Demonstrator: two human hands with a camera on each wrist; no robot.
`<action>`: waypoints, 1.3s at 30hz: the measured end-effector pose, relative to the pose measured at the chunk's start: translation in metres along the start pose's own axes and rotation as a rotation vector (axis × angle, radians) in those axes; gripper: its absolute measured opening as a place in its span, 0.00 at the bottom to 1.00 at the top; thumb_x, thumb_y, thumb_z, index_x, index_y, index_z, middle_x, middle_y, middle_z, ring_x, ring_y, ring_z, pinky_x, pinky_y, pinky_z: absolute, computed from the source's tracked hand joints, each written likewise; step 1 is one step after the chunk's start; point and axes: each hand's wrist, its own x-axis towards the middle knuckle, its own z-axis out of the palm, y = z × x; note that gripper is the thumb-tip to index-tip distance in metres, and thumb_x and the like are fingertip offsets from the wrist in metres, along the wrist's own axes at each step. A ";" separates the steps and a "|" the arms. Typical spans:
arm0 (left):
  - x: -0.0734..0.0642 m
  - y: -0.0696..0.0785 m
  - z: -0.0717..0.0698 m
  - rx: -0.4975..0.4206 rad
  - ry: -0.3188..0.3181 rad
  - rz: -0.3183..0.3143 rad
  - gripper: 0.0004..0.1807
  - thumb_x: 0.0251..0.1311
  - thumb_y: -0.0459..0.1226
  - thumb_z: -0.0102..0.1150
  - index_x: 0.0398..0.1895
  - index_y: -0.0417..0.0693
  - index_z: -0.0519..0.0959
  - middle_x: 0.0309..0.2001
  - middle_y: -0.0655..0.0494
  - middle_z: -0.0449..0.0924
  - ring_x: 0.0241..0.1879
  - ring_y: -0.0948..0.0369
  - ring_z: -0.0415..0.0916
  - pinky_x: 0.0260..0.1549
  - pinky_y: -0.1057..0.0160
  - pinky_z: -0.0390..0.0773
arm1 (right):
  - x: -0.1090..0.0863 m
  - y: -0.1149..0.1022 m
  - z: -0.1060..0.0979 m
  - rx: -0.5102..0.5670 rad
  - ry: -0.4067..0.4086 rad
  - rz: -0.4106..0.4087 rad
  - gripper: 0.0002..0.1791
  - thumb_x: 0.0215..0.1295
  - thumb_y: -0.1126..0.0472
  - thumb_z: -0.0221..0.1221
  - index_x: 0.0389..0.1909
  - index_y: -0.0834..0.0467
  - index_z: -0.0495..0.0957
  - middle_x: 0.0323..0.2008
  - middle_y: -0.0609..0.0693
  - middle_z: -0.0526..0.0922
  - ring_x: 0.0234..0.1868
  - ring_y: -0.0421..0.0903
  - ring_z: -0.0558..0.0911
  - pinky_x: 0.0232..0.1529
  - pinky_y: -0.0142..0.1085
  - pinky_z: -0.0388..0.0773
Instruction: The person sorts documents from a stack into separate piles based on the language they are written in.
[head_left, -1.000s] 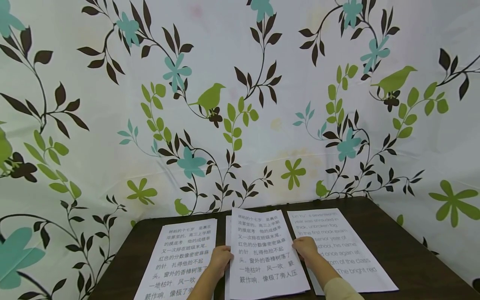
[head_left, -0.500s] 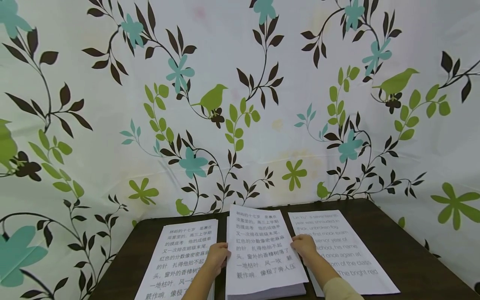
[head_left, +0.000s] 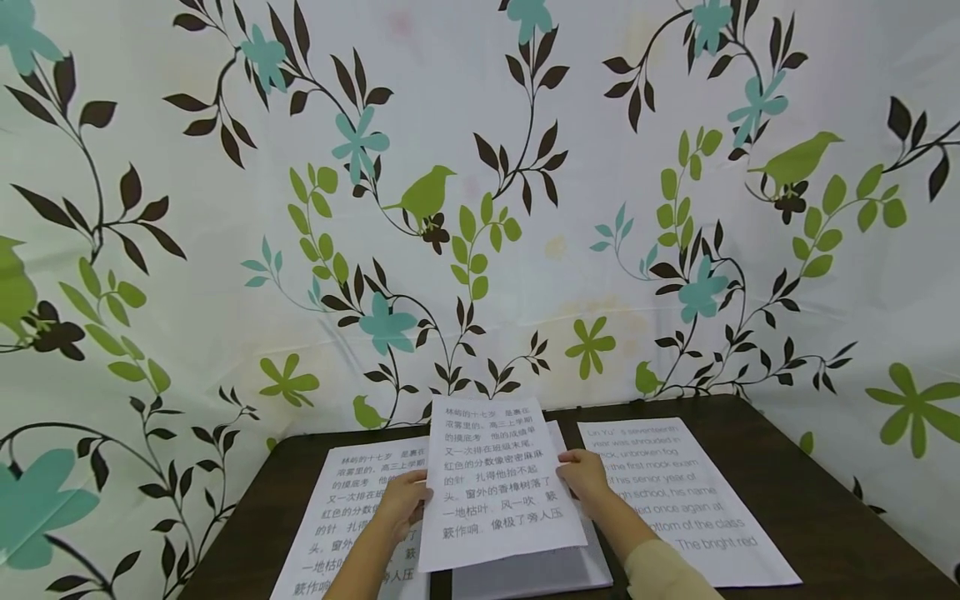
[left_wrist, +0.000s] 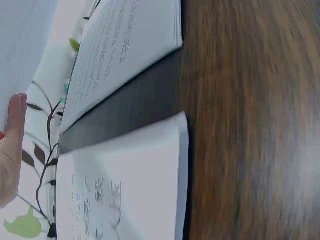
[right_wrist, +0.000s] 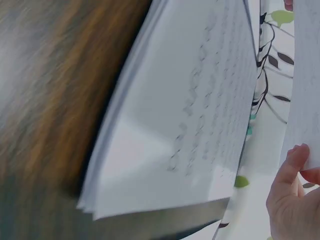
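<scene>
Paper (head_left: 495, 483) is hanging tilted above mid stack (head_left: 536, 577), L hand (head_left: 405, 500) and R hand (head_left: 587, 477) pinching opp. edges, fingers curled, poss. risking buckling or slipping w/ uneven grip.

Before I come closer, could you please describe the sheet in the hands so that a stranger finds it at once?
On the dark table below the patterned backdrop, find the middle stack of paper. Above it is the sheet with Chinese print. Unlike its neighbours, which lie flat, it is held raised between the left hand and right hand.
</scene>
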 end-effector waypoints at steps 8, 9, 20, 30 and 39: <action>-0.002 0.000 -0.023 0.009 0.072 -0.038 0.26 0.50 0.26 0.48 0.56 0.28 0.59 0.37 0.44 0.74 0.29 0.57 0.75 0.28 0.61 0.76 | 0.000 -0.012 0.020 0.055 -0.044 -0.020 0.16 0.48 0.72 0.52 0.41 0.70 0.72 0.28 0.56 0.75 0.24 0.46 0.74 0.21 0.32 0.70; -0.003 0.000 -0.026 0.012 0.081 -0.044 0.27 0.50 0.26 0.48 0.56 0.29 0.60 0.37 0.45 0.74 0.29 0.57 0.75 0.28 0.61 0.76 | -0.001 -0.013 0.022 0.059 -0.047 -0.020 0.16 0.48 0.72 0.52 0.41 0.70 0.72 0.29 0.56 0.75 0.25 0.46 0.74 0.21 0.33 0.71; -0.010 0.004 -0.057 -0.014 0.109 -0.013 0.26 0.51 0.24 0.47 0.56 0.28 0.59 0.39 0.42 0.74 0.30 0.54 0.76 0.27 0.59 0.76 | -0.007 -0.027 0.046 0.136 -0.089 -0.048 0.16 0.47 0.73 0.51 0.40 0.71 0.72 0.30 0.58 0.75 0.26 0.47 0.76 0.26 0.37 0.75; -0.021 0.012 -0.080 0.005 0.140 -0.006 0.25 0.50 0.22 0.45 0.55 0.27 0.59 0.39 0.41 0.74 0.29 0.53 0.76 0.26 0.58 0.76 | -0.012 -0.036 0.071 0.127 -0.108 -0.040 0.15 0.50 0.71 0.50 0.41 0.67 0.73 0.31 0.55 0.74 0.27 0.46 0.75 0.27 0.37 0.74; -0.023 0.006 -0.103 0.068 0.195 -0.063 0.25 0.50 0.23 0.45 0.55 0.28 0.59 0.38 0.40 0.73 0.27 0.55 0.75 0.25 0.58 0.75 | -0.021 -0.042 0.091 0.120 -0.149 -0.030 0.15 0.49 0.71 0.49 0.41 0.66 0.72 0.27 0.53 0.73 0.24 0.46 0.75 0.24 0.35 0.74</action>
